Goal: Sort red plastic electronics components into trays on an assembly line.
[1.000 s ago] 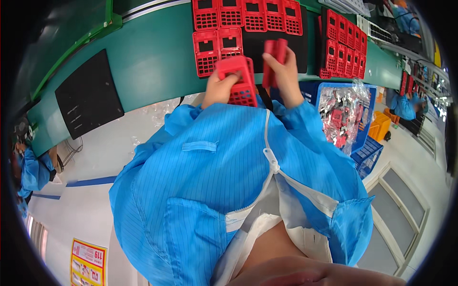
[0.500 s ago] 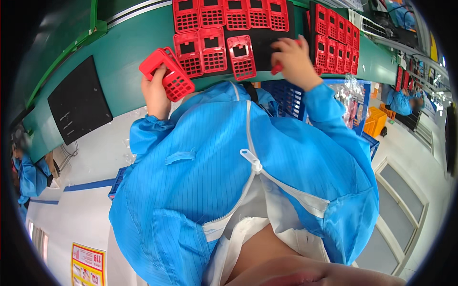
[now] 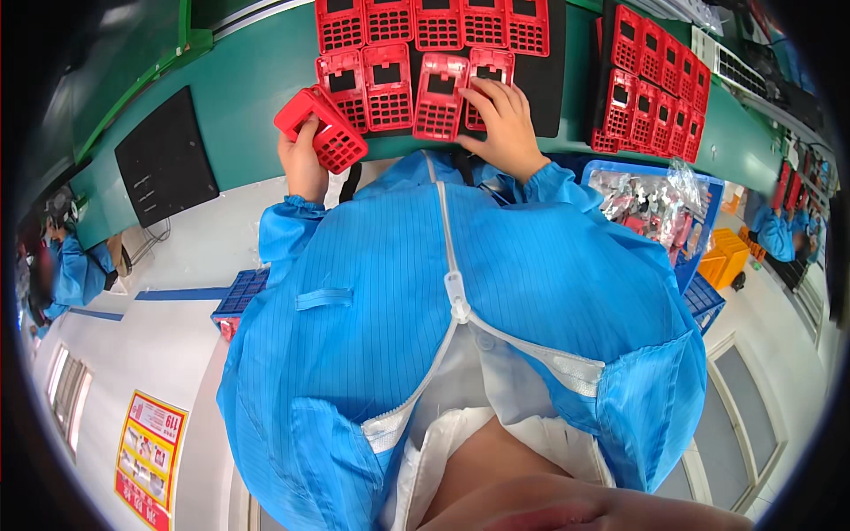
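My left hand [image 3: 304, 168] is closed round red plastic housings [image 3: 336, 143], seemingly stacked, with a square window and a grid of holes, tilted above the bench's near edge. My right hand [image 3: 509, 128] curls over a similar housing [image 3: 490, 60] on a black mat [image 3: 542, 97]; its fingers cover the lower part. Thumb and fingertips reach the edge of the neighbouring housing [image 3: 438, 99], which sits slightly askew. Two more housings [image 3: 388, 87] lie left of it in the near row. Behind them runs a far row of several housings [image 3: 438, 26].
A second black mat with rows of red housings [image 3: 655, 84] lies at the right of the green bench [image 3: 243, 133]. A bare black mat [image 3: 166, 155] is at the left. Below the right side stands a blue crate [image 3: 602, 168] with bagged parts. Co-workers are at both sides.
My right hand has moved left and lower, and the red housing it carried now lies beside the third one in the near row. My left hand keeps its housings.
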Available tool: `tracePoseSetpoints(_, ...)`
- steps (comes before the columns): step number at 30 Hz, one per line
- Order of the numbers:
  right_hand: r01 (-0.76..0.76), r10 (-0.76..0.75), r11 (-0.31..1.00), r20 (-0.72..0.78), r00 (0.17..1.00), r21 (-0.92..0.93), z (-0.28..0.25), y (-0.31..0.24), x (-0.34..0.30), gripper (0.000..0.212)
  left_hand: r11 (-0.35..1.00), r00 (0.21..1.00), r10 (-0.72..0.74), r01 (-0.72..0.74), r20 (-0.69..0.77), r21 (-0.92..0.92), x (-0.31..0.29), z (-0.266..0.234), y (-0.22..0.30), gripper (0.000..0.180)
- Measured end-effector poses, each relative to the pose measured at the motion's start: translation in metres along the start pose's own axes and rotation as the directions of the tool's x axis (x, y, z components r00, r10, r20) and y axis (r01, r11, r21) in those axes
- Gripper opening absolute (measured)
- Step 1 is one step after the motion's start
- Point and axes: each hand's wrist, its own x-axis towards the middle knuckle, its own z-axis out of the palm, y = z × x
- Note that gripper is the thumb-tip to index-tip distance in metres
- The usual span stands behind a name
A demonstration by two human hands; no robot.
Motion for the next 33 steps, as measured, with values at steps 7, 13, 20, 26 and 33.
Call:
tracePoseSetpoints(7, -0.125, 0.132, 0.743, 0.039, 0.99, 0.657, -0.02, -0.031, -0.009, 0.057, 0.949, 0.945, -0.253, 0.284, 0.207, -0.134, -0.043, 0.056, 0.032, 0.034)
tracePoseSetpoints(13, -0.458, 0.472, -0.078, 0.438, 0.765, 0.885, -0.028, -0.041, -0.003, 0.032, 0.929, 0.851, -0.241, 0.342, 0.467, -0.143, -0.069, 0.118, 0.016, 0.035)
tracePoseSetpoints(20, -0.574, 0.817, 0.374, 0.034, 0.575, 0.729, -0.046, 0.032, -0.04, 0.023, 0.988, 0.978, -0.114, 0.129, 0.172, -0.084, -0.035, 0.076, 0.028, 0.029)
tracePoseSetpoints(26, -0.495, 0.599, 0.783, -0.241, 0.764, 0.377, -0.06, 0.067, -0.056, 0.024, 0.996, 0.996, 0.094, -0.094, 0.003, 0.011, 0.003, 0.016, 0.041, 0.024)
tracePoseSetpoints(33, 0.069, -0.061, 0.863, 0.033, 0.998, -0.5, -0.085, 0.054, 0.007, 0.027, 0.998, 0.999, -0.036, 0.037, -0.022, 0.044, 0.023, -0.003, 0.036, 0.022)
